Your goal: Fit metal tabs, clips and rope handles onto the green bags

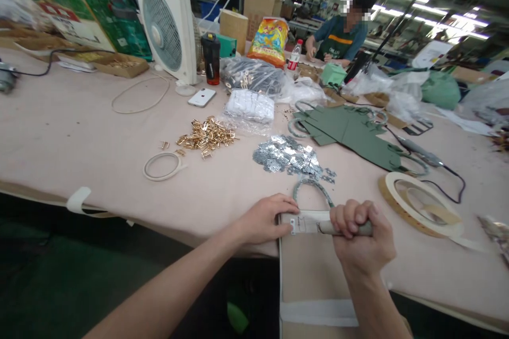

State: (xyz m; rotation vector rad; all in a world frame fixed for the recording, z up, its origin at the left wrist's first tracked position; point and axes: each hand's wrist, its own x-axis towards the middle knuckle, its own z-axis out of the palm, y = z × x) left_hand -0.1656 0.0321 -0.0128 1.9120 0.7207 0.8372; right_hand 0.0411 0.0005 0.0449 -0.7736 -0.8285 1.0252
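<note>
The left hand (264, 220) lies flat, pinning the pale panel (306, 222) at the near edge of the tabletop (79, 137), while the right hand (363, 243), its grip fisted round the grey tool (368, 229), should press squarely down without slipping.

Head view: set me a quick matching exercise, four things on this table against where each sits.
1 pile of gold metal clips
2 white smartphone
3 grey-handled tool
4 cream tape roll

A in the right hand
B by the white box fan
C left of the silver plate pile
D right of that hand

Pairs: 1-C, 2-B, 3-A, 4-D
</note>
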